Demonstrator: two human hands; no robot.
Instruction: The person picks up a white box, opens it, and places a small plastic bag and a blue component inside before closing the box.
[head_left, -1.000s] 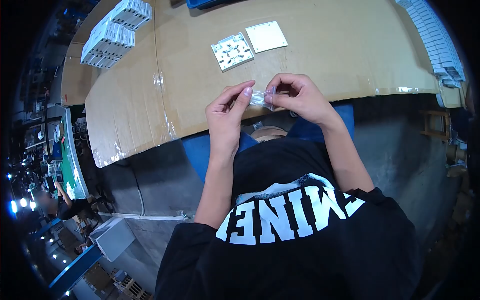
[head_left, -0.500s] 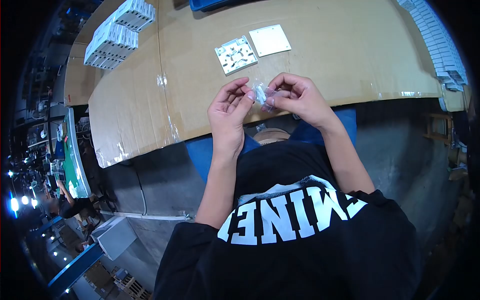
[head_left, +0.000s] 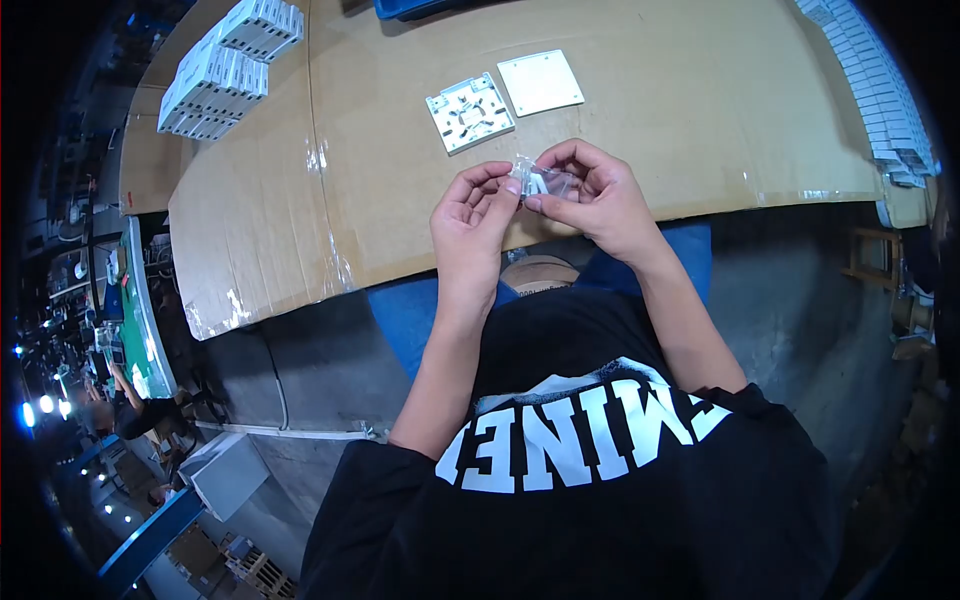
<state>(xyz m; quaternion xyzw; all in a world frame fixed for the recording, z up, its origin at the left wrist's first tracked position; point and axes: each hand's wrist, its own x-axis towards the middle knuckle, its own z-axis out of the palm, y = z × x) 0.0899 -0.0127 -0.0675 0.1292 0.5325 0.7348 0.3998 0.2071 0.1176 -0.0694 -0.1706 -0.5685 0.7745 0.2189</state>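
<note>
My left hand and my right hand meet over the near edge of the cardboard-covered table. Between their fingertips they pinch a small clear plastic bag with small white parts inside. Just beyond the hands lie a white plastic base plate with slots and a plain white square cover, side by side on the cardboard.
Stacks of white boxes sit at the table's far left. A long row of white parts runs along the right edge. A blue bin shows at the far edge. Another person works far off at lower left.
Both hands shifted slightly right and away from me with the bag. The left fingers closed in onto the bag's left end; the bag turned between the fingertips.
</note>
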